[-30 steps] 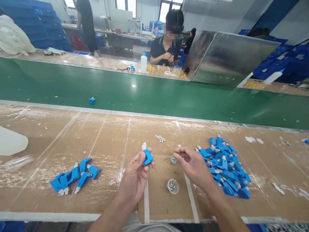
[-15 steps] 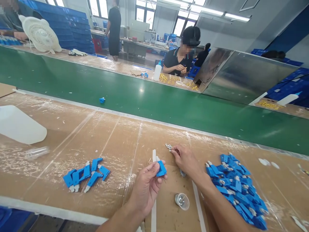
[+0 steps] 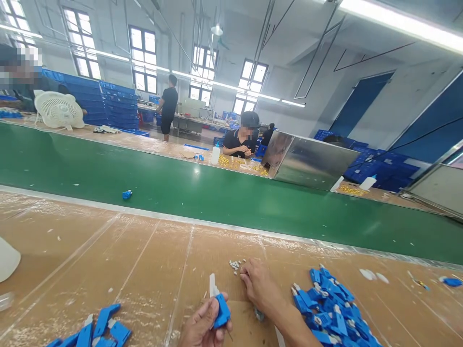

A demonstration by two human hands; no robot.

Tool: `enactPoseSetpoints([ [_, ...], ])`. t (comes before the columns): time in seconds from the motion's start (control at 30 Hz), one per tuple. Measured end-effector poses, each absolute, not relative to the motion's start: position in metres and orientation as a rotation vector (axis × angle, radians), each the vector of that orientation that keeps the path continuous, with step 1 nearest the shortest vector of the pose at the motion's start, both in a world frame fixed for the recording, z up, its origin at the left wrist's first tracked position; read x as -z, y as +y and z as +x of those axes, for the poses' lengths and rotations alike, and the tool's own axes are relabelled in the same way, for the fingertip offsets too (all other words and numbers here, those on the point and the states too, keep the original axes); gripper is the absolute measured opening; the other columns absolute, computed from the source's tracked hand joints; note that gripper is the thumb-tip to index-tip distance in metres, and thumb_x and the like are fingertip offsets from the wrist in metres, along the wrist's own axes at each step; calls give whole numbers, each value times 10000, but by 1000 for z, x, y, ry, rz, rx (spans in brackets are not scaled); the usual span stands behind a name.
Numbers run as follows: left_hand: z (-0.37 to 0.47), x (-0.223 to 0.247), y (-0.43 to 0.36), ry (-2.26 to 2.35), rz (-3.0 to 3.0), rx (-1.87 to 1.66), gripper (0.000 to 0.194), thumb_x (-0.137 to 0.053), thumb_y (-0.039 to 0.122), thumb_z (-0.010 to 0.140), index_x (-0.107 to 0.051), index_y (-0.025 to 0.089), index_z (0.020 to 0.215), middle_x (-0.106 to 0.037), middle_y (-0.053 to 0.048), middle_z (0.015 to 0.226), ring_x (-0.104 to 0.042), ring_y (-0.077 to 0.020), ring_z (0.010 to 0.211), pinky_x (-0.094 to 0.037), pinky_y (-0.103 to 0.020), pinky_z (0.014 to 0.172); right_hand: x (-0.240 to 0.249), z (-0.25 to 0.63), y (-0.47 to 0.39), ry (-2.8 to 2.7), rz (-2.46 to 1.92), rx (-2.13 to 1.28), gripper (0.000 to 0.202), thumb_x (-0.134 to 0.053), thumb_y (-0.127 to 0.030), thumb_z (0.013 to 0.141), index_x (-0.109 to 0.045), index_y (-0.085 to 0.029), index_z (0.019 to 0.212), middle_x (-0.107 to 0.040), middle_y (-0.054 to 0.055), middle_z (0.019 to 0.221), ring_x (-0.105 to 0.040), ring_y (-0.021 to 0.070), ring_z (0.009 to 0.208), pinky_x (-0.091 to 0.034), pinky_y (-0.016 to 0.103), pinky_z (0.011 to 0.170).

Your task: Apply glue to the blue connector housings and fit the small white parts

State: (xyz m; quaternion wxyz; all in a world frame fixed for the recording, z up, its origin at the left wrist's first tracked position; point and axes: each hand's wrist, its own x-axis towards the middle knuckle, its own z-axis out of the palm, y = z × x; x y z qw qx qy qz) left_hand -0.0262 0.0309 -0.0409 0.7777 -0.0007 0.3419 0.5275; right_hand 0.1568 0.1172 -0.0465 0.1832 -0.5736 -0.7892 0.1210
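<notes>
My left hand [image 3: 207, 322] is closed on a blue plastic part [image 3: 222, 311], held upright between thumb and fingers. A white strip [image 3: 212, 285] sticks up from the part's top. My right hand [image 3: 258, 284] rests low over the table, just right of a little pile of small white pieces [image 3: 236, 265]. Its thumb and fingers are drawn together, and what they hold, if anything, is hidden. By the right wrist is a small clear cup [image 3: 259, 314], mostly covered by the arm. A heap of blue parts with white ends [image 3: 334, 308] lies right of that forearm.
More blue parts [image 3: 104, 327] lie at the lower left. Beyond the table runs a green conveyor belt [image 3: 217, 202] carrying one blue piece [image 3: 127, 194]. Across it, a person [image 3: 241, 140] sits near a white bottle [image 3: 215, 154] and yellow pieces. A white fan [image 3: 60, 110] stands at the far left.
The view has tilted upward, so the table sits lower in the picture. My right fingertips have drawn slightly back from the white pieces. My left hand still grips the blue part.
</notes>
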Motion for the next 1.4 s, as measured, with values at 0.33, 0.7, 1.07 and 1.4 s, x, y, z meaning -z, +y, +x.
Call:
enactPoseSetpoints([
  [0.33, -31, 19, 16, 751, 140, -1295, 276, -824, 186, 758, -751, 52, 988, -716, -110, 902, -671, -122, 660, -545, -151, 525, 7, 186, 87, -1871, -1466, -930, 283, -421, -404, 973, -562, -190, 853, -628, 24, 725, -623, 178, 639, -498, 282, 617],
  [0.7, -17, -13, 11, 765, 480, -1227, 395, -866, 377, 710, -788, 92, 972, -670, -73, 752, -623, -92, 633, -449, -134, 524, -14, 184, 19, -1210, -1130, -1409, 281, -750, -457, 831, -727, -188, 911, -685, 47, 770, -638, 179, 686, -511, 266, 602],
  [1.07, -9, -24, 7, 651, 912, -964, 296, -725, 405, 861, -784, 164, 1021, -677, -53, 804, -559, -93, 650, -446, -196, 579, -38, 175, -5, -1179, -1024, -1434, 186, -723, -366, 892, -709, -180, 899, -711, 35, 783, -659, 133, 690, -538, 230, 648],
  [1.4, -6, -18, 11, 633, 993, -964, 278, -699, 385, 883, -760, 146, 1012, -656, -36, 776, -553, -104, 658, -461, -218, 620, -39, 166, -9, -1174, -1040, -1421, 171, -699, -361, 913, -693, -191, 897, -668, 5, 779, -644, 109, 627, -509, 212, 579],
])
